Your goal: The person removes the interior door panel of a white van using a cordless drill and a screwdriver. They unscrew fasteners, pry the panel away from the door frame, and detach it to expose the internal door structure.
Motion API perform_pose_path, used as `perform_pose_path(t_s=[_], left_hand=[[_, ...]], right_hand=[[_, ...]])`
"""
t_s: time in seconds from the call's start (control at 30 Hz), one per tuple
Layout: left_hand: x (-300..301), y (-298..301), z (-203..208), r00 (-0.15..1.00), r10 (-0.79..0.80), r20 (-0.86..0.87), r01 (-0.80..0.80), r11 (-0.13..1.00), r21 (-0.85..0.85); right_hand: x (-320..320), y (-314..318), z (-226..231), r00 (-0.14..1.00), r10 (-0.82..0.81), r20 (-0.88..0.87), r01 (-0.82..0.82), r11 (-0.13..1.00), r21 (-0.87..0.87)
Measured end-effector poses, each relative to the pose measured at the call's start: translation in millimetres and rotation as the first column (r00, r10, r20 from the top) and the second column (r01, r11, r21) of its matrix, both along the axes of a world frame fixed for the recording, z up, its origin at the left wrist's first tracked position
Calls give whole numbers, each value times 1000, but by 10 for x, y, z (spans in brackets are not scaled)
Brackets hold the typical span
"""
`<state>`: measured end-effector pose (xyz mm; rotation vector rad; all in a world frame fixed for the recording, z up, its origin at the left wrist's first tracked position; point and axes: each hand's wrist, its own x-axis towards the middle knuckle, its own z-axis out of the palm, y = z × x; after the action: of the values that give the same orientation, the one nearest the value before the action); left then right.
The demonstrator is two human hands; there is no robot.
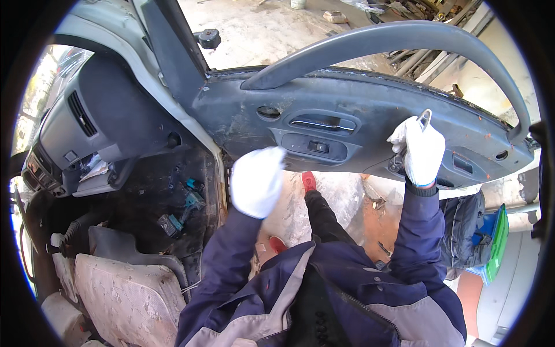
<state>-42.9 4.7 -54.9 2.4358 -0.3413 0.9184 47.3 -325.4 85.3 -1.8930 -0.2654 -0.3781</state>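
My white-gloved right hand (421, 151) grips a slim grey metal tool (425, 119), fingers wrapped tight, at the open grey plastic car door panel (347, 115). My white-gloved left hand (257, 180) hovers just below the panel, fingers curled together, holding nothing, seemingly ready to steady it.

The car door (358, 127) stands open at twelve o'clock. The seat (124, 295) sits at eight o'clock, below the dashboard (87, 133).

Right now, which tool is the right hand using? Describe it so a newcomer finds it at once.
Start at the open car door's dark inner panel, then go right of the recessed door handle. The white-gloved right hand grips a slim metal tool; only its looped silvery end shows above the glove, bright against the panel.
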Motion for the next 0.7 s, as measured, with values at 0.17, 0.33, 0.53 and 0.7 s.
perform_pose_path(t_s=[0.17,0.33,0.53,0.7], left_hand=[[415,-566,684,988,152,-4,-149,972,183],[571,-657,647,964,250,87,-260,954,149],[720,-853,452,906,423,-12,-419,894,-156],[807,-1132,437,815,579,-24,-560,778,-285]], right_hand=[[16,37,15,1000,28,-6,-27,998,59],[33,38,35,998,66,-14,-65,996,60],[18,54,48,997,71,-24,-69,994,83],[20,51,37,996,83,-25,-80,993,81]])
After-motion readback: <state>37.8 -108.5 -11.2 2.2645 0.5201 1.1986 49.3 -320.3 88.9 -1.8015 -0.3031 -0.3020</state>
